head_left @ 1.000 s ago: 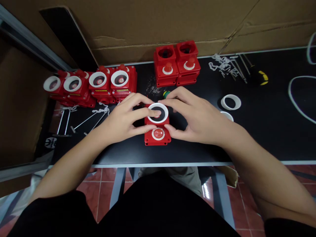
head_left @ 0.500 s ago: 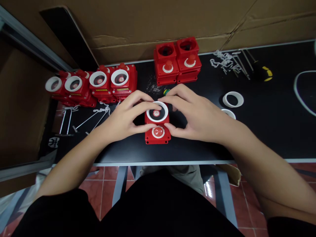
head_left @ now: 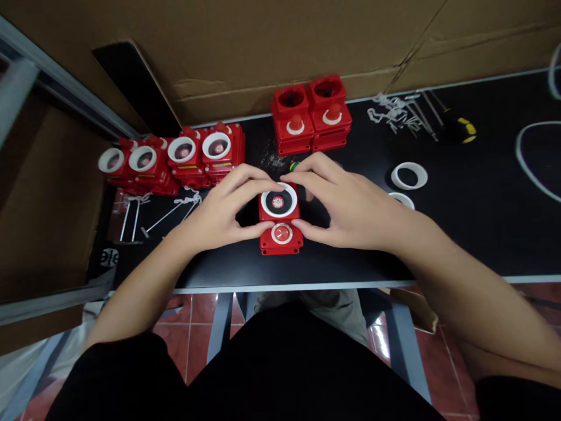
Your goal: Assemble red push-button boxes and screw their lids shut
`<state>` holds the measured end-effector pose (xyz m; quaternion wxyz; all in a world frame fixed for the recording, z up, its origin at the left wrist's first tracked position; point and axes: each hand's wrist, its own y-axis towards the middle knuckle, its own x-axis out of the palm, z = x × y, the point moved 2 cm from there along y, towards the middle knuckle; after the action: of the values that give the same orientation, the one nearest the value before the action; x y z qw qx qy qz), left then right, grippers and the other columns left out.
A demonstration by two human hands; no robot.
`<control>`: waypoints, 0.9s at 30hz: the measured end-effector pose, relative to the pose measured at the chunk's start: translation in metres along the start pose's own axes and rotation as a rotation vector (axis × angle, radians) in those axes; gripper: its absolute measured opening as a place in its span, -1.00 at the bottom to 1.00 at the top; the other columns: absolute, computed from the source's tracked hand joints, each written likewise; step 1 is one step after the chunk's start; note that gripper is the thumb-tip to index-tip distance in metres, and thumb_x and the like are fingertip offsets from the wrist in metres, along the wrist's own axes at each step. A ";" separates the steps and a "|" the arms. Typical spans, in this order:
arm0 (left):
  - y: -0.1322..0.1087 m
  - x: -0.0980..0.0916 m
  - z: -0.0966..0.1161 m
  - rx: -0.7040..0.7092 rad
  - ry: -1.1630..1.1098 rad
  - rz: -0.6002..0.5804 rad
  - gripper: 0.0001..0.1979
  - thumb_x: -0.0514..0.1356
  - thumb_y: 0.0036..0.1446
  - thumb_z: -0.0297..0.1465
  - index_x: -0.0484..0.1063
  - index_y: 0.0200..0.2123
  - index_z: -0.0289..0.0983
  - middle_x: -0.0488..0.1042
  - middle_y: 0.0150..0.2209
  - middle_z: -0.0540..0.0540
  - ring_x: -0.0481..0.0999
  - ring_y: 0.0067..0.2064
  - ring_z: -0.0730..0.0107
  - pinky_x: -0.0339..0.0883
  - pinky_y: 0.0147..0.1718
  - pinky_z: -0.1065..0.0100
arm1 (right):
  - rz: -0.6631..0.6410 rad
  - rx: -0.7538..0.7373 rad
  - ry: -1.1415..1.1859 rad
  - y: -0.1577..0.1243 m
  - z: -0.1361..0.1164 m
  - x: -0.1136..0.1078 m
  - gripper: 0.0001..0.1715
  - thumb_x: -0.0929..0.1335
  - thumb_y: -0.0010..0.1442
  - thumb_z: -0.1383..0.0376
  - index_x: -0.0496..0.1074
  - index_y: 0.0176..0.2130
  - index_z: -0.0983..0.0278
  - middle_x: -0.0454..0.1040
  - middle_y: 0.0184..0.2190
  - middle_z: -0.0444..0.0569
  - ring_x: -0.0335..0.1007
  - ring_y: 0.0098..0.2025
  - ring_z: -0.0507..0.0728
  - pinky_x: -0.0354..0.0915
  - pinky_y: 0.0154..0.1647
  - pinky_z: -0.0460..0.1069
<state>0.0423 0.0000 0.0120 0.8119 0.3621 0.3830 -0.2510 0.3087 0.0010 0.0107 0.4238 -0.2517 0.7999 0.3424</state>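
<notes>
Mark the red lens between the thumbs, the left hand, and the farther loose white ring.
Red lens [head_left: 281, 233], head view: dome's middle.
Left hand [head_left: 221, 209], head view: back of hand.
Farther loose white ring [head_left: 422, 176], head view: right wall.

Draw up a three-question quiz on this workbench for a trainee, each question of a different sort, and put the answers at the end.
1. True or false: on the red unit between the left hand and the right hand, the white ring sits nearer the person than the red lamp does.
2. Which of these lies nearest the right forearm?
A) the metal rods at the left
B) the loose white rings
C) the row at the left
3. Fill in: the row at the left is made up of ____ red units.

Key: 1. False, the lamp is nearer. 2. B. 3. Four.
</notes>
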 end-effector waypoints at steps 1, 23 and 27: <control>0.000 -0.001 0.000 0.007 -0.009 -0.005 -0.51 0.44 0.45 -0.18 0.51 0.33 -0.16 0.56 0.18 -0.23 0.62 0.20 0.08 0.56 0.25 0.04 | -0.004 -0.001 -0.003 0.000 0.000 0.000 -0.31 0.44 0.44 0.03 0.42 0.37 0.33 0.48 0.19 0.25 0.57 -0.03 0.24 0.63 -0.12 0.16; -0.057 -0.023 0.047 -0.500 0.124 -0.007 -0.31 0.44 0.36 -0.23 0.31 0.44 -0.23 0.57 0.22 -0.28 0.66 0.18 -0.06 0.60 0.22 -0.11 | 0.033 0.411 -0.090 -0.060 -0.036 0.009 -0.36 0.32 0.52 0.09 0.41 0.41 0.37 0.56 0.16 0.20 0.63 0.01 0.30 0.62 0.06 0.25; -0.095 0.028 0.080 -0.673 -0.037 0.145 -0.46 0.28 0.47 -0.27 0.26 0.41 -0.19 0.66 0.13 -0.21 0.67 -0.05 0.17 0.65 -0.03 0.10 | 0.184 0.454 -0.157 -0.078 -0.068 0.059 -0.12 0.43 0.44 -0.04 0.30 0.47 0.43 0.58 0.16 0.28 0.56 0.16 0.44 0.55 0.17 0.34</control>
<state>0.0289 -0.1237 -0.0126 0.9084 0.0957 0.4028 -0.0589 0.2978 -0.1074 -0.0383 0.4974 -0.0487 0.8404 0.2096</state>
